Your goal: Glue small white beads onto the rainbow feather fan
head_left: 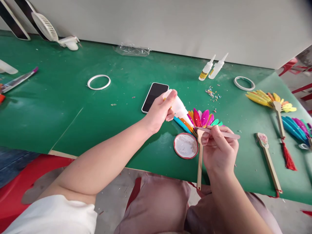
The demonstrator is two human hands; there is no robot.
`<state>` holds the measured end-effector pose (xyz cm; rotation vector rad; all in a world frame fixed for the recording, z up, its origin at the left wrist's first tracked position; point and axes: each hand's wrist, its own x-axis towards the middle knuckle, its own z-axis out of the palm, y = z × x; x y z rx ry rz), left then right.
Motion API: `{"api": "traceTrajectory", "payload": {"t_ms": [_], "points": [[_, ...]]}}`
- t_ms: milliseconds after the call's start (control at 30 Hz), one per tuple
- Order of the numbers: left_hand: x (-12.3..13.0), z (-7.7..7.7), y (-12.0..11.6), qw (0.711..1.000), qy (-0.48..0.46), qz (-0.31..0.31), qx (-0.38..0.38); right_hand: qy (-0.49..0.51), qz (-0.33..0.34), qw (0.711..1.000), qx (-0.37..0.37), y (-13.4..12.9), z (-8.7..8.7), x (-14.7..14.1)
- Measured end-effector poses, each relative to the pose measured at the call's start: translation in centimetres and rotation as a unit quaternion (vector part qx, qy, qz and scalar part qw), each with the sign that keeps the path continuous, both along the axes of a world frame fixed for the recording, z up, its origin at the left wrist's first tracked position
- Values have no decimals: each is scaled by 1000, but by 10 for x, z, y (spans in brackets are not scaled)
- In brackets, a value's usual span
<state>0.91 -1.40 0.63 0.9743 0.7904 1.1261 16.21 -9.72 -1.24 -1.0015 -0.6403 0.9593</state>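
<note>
My left hand (162, 109) is closed around a white glue bottle (178, 107), its nozzle tipped down toward a multicoloured feather fan (198, 118). In my right hand (220, 146) a pair of tweezers (225, 133) is pinched, its tips close to the nozzle at the base of the feathers. The fan's wooden handle (200, 165) points toward me, past the table edge. Beside the handle sits a round white lid (186, 146) with a red rim, holding small white beads. A phone (155, 96) lies behind my left hand.
Two small glue bottles (211, 70) stand at the back near loose colourful bits (213, 94). White rings (98, 82) lie left and right. A yellow feather fan (270, 99), a blue-purple one (296, 130) and a wooden handle (269, 161) lie right. A small fan (47, 27) is back left.
</note>
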Motion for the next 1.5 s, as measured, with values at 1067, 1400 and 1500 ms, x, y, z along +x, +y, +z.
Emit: {"api": "traceTrajectory", "payload": {"t_ms": [1067,1400,1500], "points": [[0,-2,1,1000,6,-13,26,-1,-18,1000,-19,-1,0,-1],[-1,-2,1,1000,13,-10,24,-12,-26,999,-30,-1,2,-2],[-1,-3,1,999,5,-12,30,-18,-19,999,-32,-1,2,-3]]}}
